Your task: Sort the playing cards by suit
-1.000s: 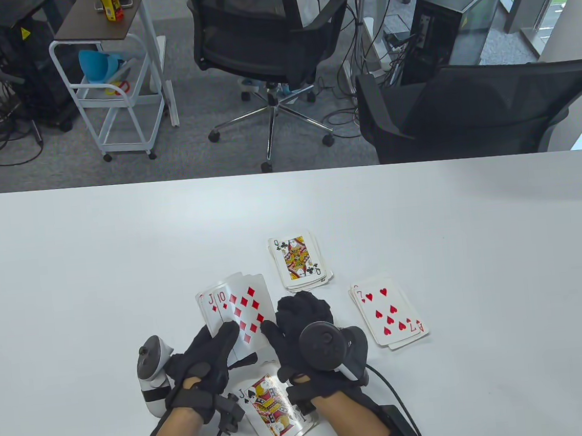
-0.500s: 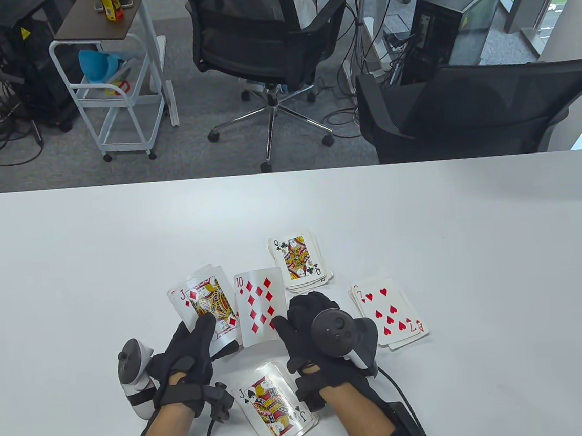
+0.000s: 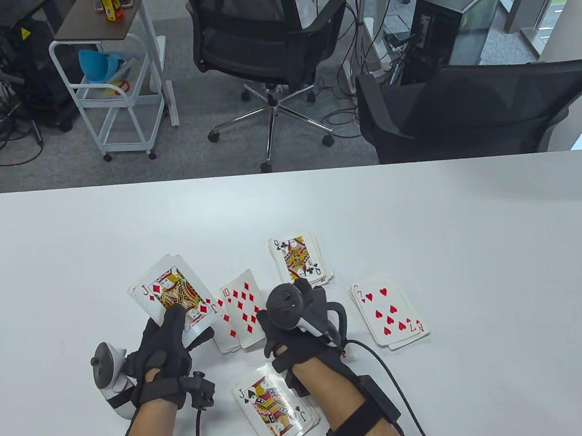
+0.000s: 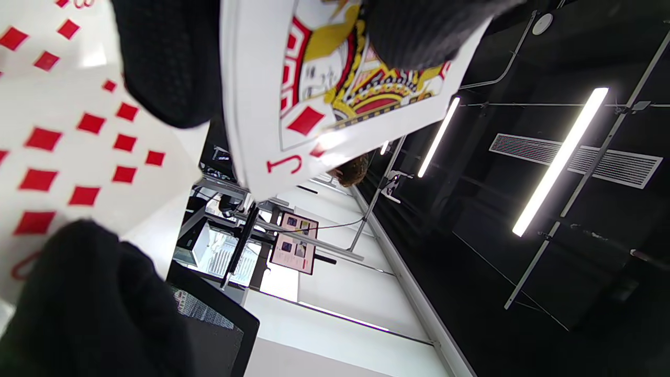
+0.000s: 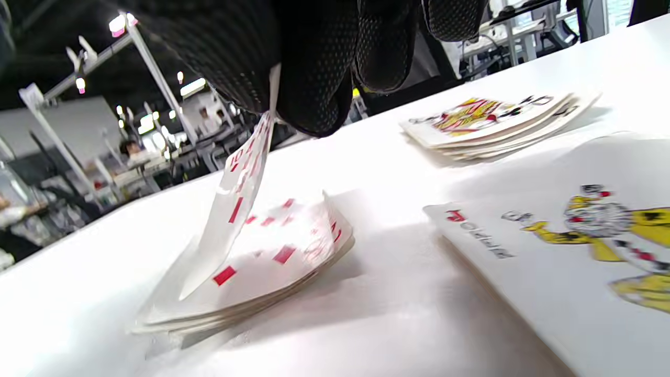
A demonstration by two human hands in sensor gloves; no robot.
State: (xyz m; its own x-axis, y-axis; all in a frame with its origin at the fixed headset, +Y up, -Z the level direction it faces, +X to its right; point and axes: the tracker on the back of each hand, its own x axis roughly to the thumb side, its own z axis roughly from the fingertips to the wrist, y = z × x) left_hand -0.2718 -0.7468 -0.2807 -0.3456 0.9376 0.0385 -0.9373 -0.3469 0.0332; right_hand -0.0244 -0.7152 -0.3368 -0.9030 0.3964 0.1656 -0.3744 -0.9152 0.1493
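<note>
Black-gloved right hand (image 3: 300,315) pinches the ten of diamonds (image 3: 242,307) above the diamond pile (image 5: 251,272), release due next; left hand (image 3: 162,348) grips the remaining cards (image 3: 175,293).

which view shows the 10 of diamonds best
The table view: the 10 of diamonds shows face up, index and pips readable, held by the right hand over the diamond pile. The right wrist view shows it nearly edge-on, pinched and tilted above that pile. The left wrist view catches only blurred red pips beside the jack.
</note>
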